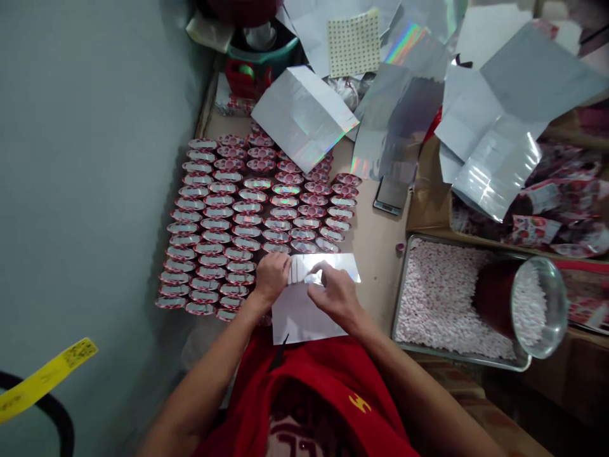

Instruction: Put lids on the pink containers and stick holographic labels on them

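Note:
A silvery holographic sticker sheet (304,311) lies in front of me on the floor. My left hand (271,276) presses closed fingers on the sheet's upper left corner. My right hand (333,293) pinches at the sheet's top edge, fingers curled on a strip of small stickers. Beyond the hands, several rows of small red cups with shiny sealed lids (247,219) stand packed together.
A metal tray (404,279) of small white-pink pellets sits at the right, with a glass jar (533,308) lying in it. Loose holographic sheets (399,120), a phone (391,195), a teal basket (259,54) and a cardboard box of wrappers (547,209) lie behind. A grey wall (90,158) is left.

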A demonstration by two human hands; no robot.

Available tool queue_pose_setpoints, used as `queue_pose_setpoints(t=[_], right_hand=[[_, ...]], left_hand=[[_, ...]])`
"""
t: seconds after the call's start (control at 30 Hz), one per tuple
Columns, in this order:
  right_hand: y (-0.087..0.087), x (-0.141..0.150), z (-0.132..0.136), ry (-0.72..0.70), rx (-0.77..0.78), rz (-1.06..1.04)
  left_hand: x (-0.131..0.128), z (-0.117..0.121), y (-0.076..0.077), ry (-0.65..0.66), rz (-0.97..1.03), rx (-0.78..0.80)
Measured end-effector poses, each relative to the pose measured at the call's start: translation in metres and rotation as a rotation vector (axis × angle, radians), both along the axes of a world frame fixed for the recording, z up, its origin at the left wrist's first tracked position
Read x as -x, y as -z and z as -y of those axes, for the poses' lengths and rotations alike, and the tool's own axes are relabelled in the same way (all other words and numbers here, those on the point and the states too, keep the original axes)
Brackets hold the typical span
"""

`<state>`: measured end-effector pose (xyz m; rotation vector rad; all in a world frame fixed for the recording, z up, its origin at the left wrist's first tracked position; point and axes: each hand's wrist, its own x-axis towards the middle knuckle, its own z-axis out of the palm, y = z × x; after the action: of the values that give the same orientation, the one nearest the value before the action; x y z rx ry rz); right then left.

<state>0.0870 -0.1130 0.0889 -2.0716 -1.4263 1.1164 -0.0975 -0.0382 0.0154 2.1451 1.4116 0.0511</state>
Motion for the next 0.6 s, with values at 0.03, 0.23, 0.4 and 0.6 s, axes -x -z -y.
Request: queue_pose_setpoints(t=[0.03,0.23,0.4,0.6], right_hand=[[-0.007,-0.006,-0.006,0.074,0.069,-0.119],[-0.019,-0.042,-0.058,0.42,0.235,-0.728],[-0.008,-0.05,-0.085,0.465,0.296,-0.811],[-0.003,-0.055,-0.091,0.433,0.33,-0.813]], left_hand=[[-0.001,0.002,0.002,0.01,-0.02,-0.024],[-0.019,-0.024,-0.002,-0.321,0.247,0.064],[-0.045,-0.071,-0.004,-0.633,0.828,0.775],[-0.053,-0.087,-0.008,-0.681,0.911,0.986]])
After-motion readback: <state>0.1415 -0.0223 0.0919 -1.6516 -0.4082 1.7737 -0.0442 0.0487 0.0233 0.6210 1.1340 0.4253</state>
